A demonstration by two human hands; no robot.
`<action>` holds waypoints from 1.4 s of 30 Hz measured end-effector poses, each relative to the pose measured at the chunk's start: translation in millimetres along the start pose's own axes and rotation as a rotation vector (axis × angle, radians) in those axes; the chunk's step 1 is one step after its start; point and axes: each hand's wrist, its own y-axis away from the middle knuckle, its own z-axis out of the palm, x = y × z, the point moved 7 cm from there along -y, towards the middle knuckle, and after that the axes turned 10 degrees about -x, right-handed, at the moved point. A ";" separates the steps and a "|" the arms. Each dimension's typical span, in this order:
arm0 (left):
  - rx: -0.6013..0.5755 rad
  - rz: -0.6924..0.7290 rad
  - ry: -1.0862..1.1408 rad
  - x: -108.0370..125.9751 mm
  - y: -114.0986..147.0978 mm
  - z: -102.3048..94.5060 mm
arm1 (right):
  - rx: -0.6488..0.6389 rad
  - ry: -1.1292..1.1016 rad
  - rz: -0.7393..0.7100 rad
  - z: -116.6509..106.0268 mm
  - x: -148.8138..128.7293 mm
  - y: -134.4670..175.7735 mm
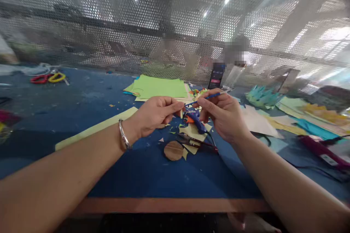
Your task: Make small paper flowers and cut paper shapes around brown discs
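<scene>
My right hand (222,114) pinches a thin blue stick (212,96) with a pale, narrow far end, like a slim brush; its exact kind is unclear. The near end of the stick meets the fingertips of my left hand (161,113), which are closed on a small pale paper strip (181,114), mostly hidden. Below the hands lie a blue glue gun (196,119) with a cable, dark-handled scissors (191,141) and a round wooden disc (174,150). Cut paper scraps (194,131) surround them.
Behind my hands lies a stack of light green sheets (161,86). A phone (216,75) stands near the perforated screen. Red and yellow scissors (49,78) are far left. To the right are teal paper fringes (262,96), loose sheets and a magenta tool (322,151) with a cord.
</scene>
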 end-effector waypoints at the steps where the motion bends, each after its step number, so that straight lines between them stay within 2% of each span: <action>1: -0.010 0.003 -0.011 0.7 0.3 0.6 | -0.001 0.005 0.004 -0.8 1.0 0.4; 13: -0.054 0.016 -0.007 -0.7 -1.1 0.6 | 0.012 -0.004 0.027 0.9 1.9 2.9; 27: 0.040 0.079 0.095 4.3 -0.4 -2.7 | -0.015 0.070 0.089 1.3 4.9 3.9; 32: 0.054 0.079 0.101 4.9 -1.4 -5.8 | 0.000 0.095 0.056 -0.2 1.7 4.1; 42: -0.020 0.022 0.098 -1.1 -4.4 -5.5 | -0.004 0.118 0.043 1.4 2.5 4.1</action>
